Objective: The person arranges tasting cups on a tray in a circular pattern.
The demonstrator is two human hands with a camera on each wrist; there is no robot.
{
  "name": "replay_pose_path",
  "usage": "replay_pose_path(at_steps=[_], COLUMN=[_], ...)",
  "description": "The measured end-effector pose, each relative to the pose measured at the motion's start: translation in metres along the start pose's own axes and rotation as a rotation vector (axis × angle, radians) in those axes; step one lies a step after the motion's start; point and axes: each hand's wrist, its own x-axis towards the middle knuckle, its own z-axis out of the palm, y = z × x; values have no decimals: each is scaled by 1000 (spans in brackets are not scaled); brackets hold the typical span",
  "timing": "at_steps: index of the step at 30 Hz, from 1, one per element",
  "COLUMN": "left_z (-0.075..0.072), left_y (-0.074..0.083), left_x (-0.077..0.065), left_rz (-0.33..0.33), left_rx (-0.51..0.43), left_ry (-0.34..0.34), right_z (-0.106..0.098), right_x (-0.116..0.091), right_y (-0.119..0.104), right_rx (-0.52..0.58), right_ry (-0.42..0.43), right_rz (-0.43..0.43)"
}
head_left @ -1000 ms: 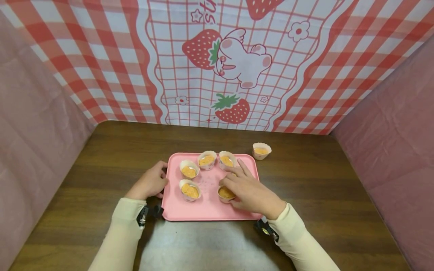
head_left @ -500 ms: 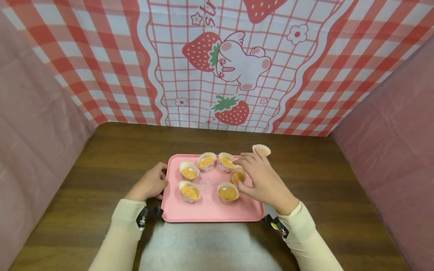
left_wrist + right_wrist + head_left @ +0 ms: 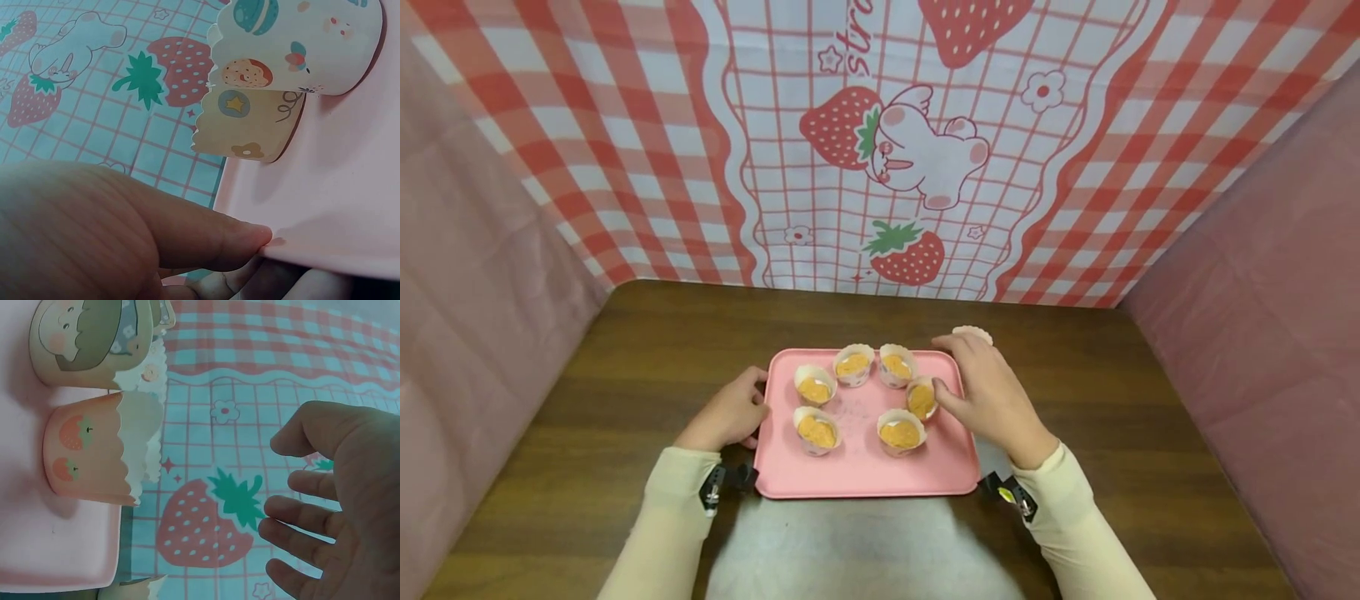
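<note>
On the pink tray stand several paper baking cups, each with orange-yellow filling; a front right cup and a cup behind it are among them. My left hand grips the tray's left rim; in the left wrist view its thumb lies on the rim and fingers go underneath. Above the tray's right edge hovers my right hand, with loosely bent fingers and nothing between them. Just beyond its fingers, another baking cup stands on the table, mostly hidden by the hand.
The brown wooden table extends on both sides of the tray. A strawberry-patterned cloth hangs behind it, with pink cloth at either side. A greyish surface lies in front of the tray.
My right hand has left the front right cup and moved back and right, toward the cup beside the tray. My left hand stays on the tray's rim. The head view has shifted slightly.
</note>
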Motion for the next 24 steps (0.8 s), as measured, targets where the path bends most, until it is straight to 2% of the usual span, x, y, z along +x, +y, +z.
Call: replay_pose_path(at_steps=[10,16,24], left_z=[3,2,0], left_y=[-2,-3,-2], left_x=[1,1,-1], left_rz=[35,17,31], left_rx=[-10,-1,-7], left_ry=[6,0,-8], right_z=[2,3,4], right_x=[-6,-7,-1], right_y=[22,46,71], right_rx=[71,73,82], right_ry=[25,70,-22], right_rz=[152,219,337])
